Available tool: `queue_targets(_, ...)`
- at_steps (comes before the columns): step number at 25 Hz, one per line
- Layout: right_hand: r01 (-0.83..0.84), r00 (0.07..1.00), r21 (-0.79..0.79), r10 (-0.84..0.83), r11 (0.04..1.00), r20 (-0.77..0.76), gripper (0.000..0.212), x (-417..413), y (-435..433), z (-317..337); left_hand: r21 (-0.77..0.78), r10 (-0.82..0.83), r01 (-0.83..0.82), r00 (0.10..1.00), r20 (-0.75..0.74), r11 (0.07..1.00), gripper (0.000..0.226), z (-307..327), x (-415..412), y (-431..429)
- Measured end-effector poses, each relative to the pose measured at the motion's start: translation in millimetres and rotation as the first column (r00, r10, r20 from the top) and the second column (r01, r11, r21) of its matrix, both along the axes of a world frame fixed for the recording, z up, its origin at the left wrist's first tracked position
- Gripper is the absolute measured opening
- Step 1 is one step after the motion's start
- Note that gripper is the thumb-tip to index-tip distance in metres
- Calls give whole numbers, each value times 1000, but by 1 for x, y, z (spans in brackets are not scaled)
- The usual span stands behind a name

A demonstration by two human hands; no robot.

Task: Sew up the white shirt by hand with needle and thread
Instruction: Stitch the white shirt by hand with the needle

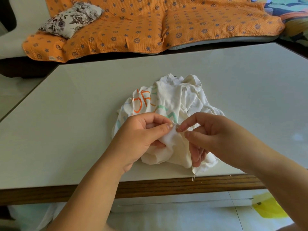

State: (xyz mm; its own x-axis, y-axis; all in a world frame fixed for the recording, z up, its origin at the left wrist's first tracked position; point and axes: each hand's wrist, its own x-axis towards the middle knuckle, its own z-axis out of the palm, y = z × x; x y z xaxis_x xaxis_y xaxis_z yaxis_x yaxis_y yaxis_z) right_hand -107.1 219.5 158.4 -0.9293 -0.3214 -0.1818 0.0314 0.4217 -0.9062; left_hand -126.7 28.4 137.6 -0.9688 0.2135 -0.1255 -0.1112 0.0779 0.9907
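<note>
A crumpled white shirt [175,97] with orange and green letters lies on the pale table [83,105] near its front edge. My left hand [143,135] pinches a fold of the shirt between thumb and fingers. My right hand [211,135] pinches a thin needle [179,129] right at that fold, its other fingers curled under the cloth. A short loop of white thread [193,178] hangs below the shirt over the table's wooden edge.
The table's brown wooden front edge [166,185] runs just below my hands. Behind the table stands a sofa with an orange patterned cover [150,24] and a floral pillow [71,19]. A yellow object [268,207] lies on the tiled floor at lower right.
</note>
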Motion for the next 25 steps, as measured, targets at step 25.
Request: queue_targets(25, 222, 956, 44, -209, 974, -205, 13, 5, -20, -17, -263, 79, -182, 930, -359, 948, 12, -8, 11, 19)
